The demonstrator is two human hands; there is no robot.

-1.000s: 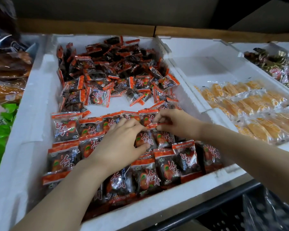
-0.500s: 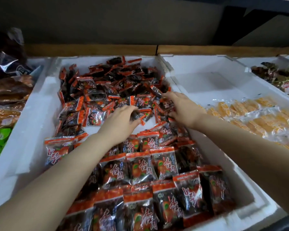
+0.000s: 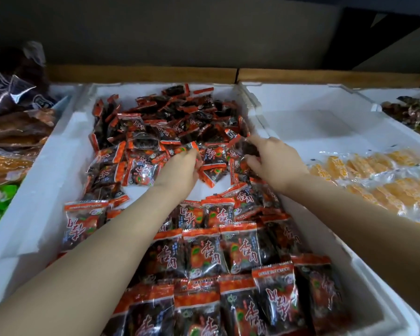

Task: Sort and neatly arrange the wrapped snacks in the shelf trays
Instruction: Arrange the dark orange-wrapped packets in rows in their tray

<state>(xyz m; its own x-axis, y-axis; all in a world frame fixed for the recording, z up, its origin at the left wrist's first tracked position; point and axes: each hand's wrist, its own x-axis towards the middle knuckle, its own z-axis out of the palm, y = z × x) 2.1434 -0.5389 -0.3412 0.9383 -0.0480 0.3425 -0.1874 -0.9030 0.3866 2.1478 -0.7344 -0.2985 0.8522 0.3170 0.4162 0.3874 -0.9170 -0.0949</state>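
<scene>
Wrapped snacks (image 3: 204,253) in the foam tray (image 3: 58,154): neat rows at 6 o'clock, loose heap (image 3: 170,122) at 12. Gathering step, likely. Right hand (image 3: 274,163) pinching a dark packet (image 3: 246,149); left hand (image 3: 180,170) curled into the heap, grip hidden. Next: laying picks flat beside the rows.

We find a bare strip of tray floor (image 3: 204,190) open between the loose heap (image 3: 170,122) and the laid rows (image 3: 216,251). The neighbouring tray (image 3: 308,122) is bare at the rear. A foam wall (image 3: 255,110) divides them.
</scene>
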